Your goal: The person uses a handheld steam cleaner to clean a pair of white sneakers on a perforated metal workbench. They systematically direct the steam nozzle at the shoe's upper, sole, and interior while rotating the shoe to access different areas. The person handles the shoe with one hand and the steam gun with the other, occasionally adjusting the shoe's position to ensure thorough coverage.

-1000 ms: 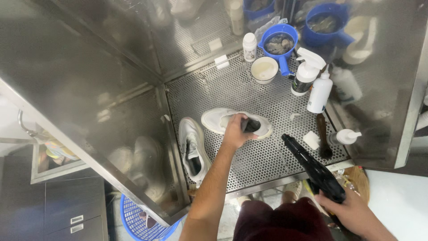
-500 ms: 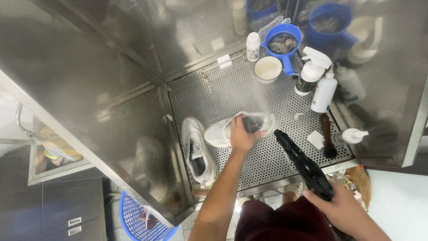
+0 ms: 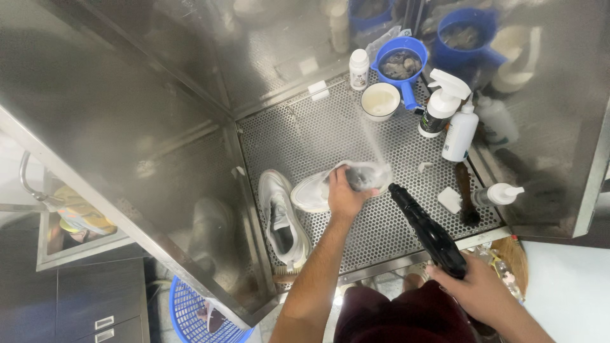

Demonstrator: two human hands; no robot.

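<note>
Head view: left hand (image 3: 344, 198) grips a white sneaker (image 3: 337, 185) tilted above the perforated steel bench (image 3: 305, 140), mist veiling its heel, while at 4 o'clock right hand (image 3: 478, 291) clenches a black spray gun (image 3: 427, 230).

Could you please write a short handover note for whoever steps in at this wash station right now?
Left hand: grips the white sneaker at its heel end, raised over the perforated metal tray.
Right hand: holds the black spray gun, its nozzle aimed at the shoe, mist showing.
Second white sneaker lies on the tray beside the left wall.
Done: spraying under way. Left: cannot tell how much of the shoe remains; the second sneaker lies untouched.
</note>
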